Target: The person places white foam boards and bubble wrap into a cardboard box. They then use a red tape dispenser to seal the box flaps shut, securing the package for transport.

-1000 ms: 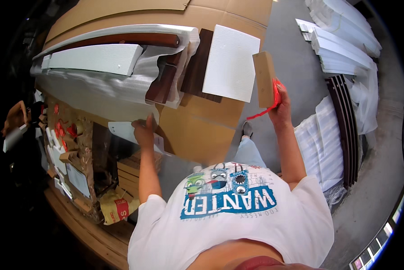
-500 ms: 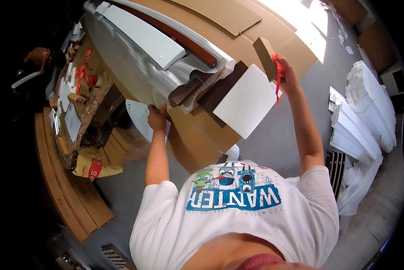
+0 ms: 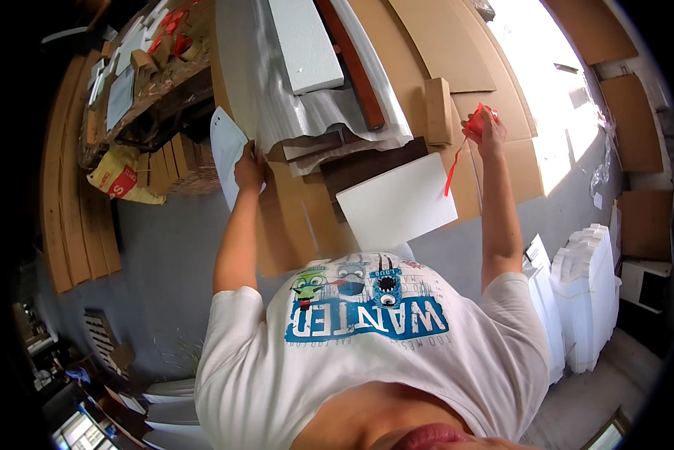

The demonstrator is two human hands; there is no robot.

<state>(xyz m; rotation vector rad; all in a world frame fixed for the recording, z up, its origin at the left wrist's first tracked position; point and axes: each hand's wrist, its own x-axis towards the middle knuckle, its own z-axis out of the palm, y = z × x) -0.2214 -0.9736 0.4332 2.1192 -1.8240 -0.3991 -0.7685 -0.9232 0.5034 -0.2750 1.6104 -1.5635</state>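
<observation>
My left hand (image 3: pixel 249 169) is closed on the edge of some white paper sheets (image 3: pixel 226 146) with punched holes, beside the flattened cardboard. In my right hand (image 3: pixel 488 136) is a bunched red plastic ribbon (image 3: pixel 481 118), its loose tail hanging toward me. Left of that hand, a small narrow cardboard box (image 3: pixel 438 112) rests on the cardboard. Between my hands lie dark brown boards (image 3: pixel 363 166), a white foam board (image 3: pixel 400 202) nearest me, and a reddish-brown wooden strip (image 3: pixel 352 64). A white foam block (image 3: pixel 301 49) sits on translucent foam wrap (image 3: pixel 307 120).
Large flattened cardboard (image 3: pixel 468 161) lies under the boards. At the left stands a cluttered workbench (image 3: pixel 194 79) with red ribbon scraps, a yellow sack (image 3: pixel 127 176) below and long cartons (image 3: pixel 74 217) beside. White foam stacks (image 3: pixel 584 292) stand on the right.
My right hand has let go of the small box, which now lies on the cardboard, and keeps the red ribbon. My left hand stays at the paper sheets. The whole view has turned.
</observation>
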